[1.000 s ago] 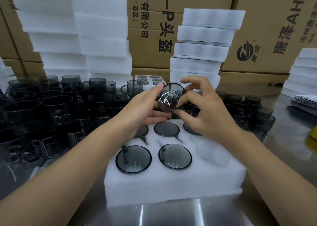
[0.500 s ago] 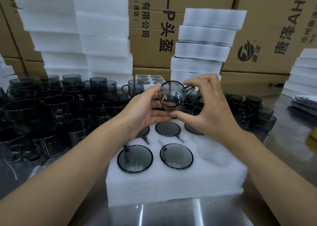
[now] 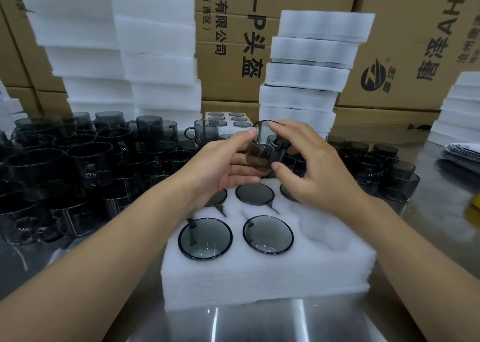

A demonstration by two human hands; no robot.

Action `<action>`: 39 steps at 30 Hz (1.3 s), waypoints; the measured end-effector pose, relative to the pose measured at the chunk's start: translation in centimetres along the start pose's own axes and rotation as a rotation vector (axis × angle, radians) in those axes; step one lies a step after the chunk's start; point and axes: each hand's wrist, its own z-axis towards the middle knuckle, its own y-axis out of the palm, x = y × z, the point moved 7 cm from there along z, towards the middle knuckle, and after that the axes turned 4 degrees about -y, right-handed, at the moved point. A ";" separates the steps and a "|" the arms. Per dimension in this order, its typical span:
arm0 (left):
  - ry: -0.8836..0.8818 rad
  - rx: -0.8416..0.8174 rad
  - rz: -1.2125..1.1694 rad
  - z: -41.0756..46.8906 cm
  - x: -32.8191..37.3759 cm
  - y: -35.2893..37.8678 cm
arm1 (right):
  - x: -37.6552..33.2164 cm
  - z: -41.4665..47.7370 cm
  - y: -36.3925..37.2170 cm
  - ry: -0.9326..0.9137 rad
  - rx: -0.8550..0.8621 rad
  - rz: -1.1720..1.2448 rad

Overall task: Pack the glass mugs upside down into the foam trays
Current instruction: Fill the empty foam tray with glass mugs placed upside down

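Note:
A smoky grey glass mug (image 3: 265,148) is held in the air above the back of the white foam tray (image 3: 265,274). My left hand (image 3: 220,165) holds it from the left with thumb and fingers. My right hand (image 3: 309,167) grips it from the right, fingers over its top and thumb below. The mug is tilted, its round end facing me. Several mugs sit upside down in the tray's pockets, two of them at the front (image 3: 205,237) (image 3: 268,234). The front right pocket (image 3: 323,231) is empty.
Many loose grey mugs (image 3: 78,165) crowd the steel table on the left, and more stand at the right (image 3: 384,165). Stacks of white foam trays (image 3: 306,69) and cardboard boxes (image 3: 233,43) rise behind. A filled tray (image 3: 228,119) lies at the back.
Both hands have turned the mug between them and kept it above the tray's back row. My right fingers have shifted over its top.

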 end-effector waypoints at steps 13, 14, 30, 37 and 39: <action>0.087 -0.020 0.013 -0.2 0.0 0.3 | 0.0 -0.1 0.3 -0.014 -0.025 0.117; 0.090 -0.021 0.023 -0.3 0.0 0.3 | -0.1 0.0 0.2 -0.010 -0.014 0.131; 0.043 -0.107 0.447 -0.5 -0.4 1.6 | 3.3 -0.5 -3.5 0.433 -0.361 0.595; 0.050 -0.073 0.512 -0.4 -0.3 1.4 | 1.4 -3.5 -2.9 0.368 -0.943 0.773; 0.050 -0.081 0.505 -0.3 -0.4 1.5 | 1.0 -3.6 -2.7 0.371 -0.963 0.735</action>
